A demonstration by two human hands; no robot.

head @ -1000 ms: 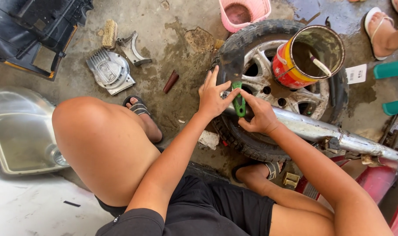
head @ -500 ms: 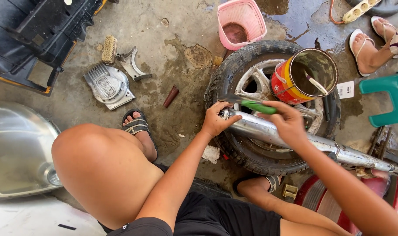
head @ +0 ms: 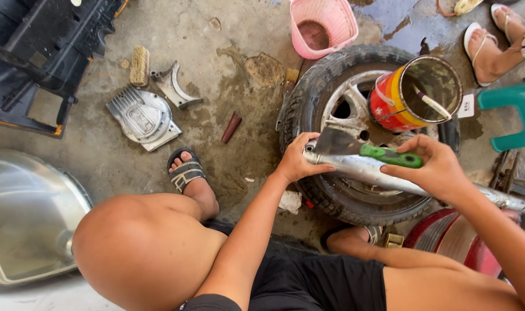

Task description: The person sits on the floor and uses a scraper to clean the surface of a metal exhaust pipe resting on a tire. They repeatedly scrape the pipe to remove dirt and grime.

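A long silver metal pipe lies across a black tyre with a silver wheel on the concrete floor. My left hand grips the pipe's near end. My right hand holds a scraper with a green handle; its flat metal blade rests against the pipe close to my left hand. A red and yellow tin can with a stick in it sits on the wheel just beyond the pipe.
A pink basket stands beyond the tyre. A grey finned engine cover, a metal bracket, a brush and a brown piece lie at left. Another person's sandalled foot and a teal stool are at right.
The scraper swung from upright between both hands to lying along the pipe. My left hand closed on the pipe's end, and my right hand moved right with the handle.
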